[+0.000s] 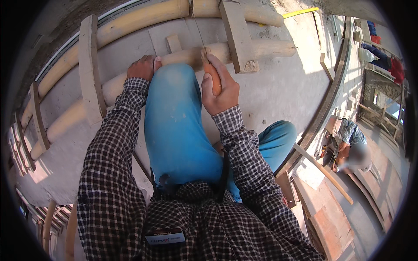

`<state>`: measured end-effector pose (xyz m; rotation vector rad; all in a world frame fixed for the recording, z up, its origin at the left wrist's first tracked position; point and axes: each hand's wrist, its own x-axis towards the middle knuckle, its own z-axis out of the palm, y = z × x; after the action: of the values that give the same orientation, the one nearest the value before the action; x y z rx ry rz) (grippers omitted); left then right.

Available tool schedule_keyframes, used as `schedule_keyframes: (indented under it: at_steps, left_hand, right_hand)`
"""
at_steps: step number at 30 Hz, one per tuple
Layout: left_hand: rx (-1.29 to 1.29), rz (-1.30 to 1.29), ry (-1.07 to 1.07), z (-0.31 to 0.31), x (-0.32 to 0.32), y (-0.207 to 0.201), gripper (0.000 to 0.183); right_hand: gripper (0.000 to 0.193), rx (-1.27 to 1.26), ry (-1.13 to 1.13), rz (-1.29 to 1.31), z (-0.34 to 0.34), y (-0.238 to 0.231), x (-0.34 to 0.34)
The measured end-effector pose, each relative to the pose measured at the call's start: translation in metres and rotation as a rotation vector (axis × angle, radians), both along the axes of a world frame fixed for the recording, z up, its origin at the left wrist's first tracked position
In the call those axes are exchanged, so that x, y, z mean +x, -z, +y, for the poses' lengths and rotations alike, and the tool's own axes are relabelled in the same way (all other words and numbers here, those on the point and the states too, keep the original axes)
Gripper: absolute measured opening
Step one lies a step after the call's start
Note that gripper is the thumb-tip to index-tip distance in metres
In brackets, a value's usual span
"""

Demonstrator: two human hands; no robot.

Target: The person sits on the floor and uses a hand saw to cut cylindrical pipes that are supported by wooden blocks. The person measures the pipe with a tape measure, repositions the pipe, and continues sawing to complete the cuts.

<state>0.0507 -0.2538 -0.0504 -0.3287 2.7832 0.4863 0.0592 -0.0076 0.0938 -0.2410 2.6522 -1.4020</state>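
Observation:
My right hand (222, 93) is closed round the orange handle of a handsaw (212, 73). The saw's thin blade, seen nearly edge-on, reaches away over the near round wooden pole (185, 56) toward the far pole (143, 22), where a narrow gap shows. My left hand (141, 69) grips the near pole, beside my blue-trousered knee (174, 93) that presses against it. Flat wooden crosspieces, one left of my left hand (90, 65) and one right of the saw (237, 37), lie across both poles like ladder rungs. Where the saw teeth touch wood, I cannot make out.
A small wood block (173, 43) lies between the poles. Beyond their right end is a yellow strip (300, 12). A long curved-looking beam (322, 104) runs along my right. Farther right, another person (352, 139) crouches near boards (328, 226) and a loose stick (324, 172).

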Motion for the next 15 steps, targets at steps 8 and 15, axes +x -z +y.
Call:
schedule_keyframes:
  at_steps: [8, 15]
  left_hand:
    - [-0.029, 0.036, 0.024, -0.004, 0.004, 0.011, 0.053]
    - [-0.016, 0.022, 0.005, -0.007, 0.004, 0.012, 0.057]
  right_hand:
    - [0.043, 0.090, -0.090, -0.082, 0.076, -0.063, 0.092]
    - [0.042, -0.029, -0.003, -0.015, 0.009, 0.003, -0.012]
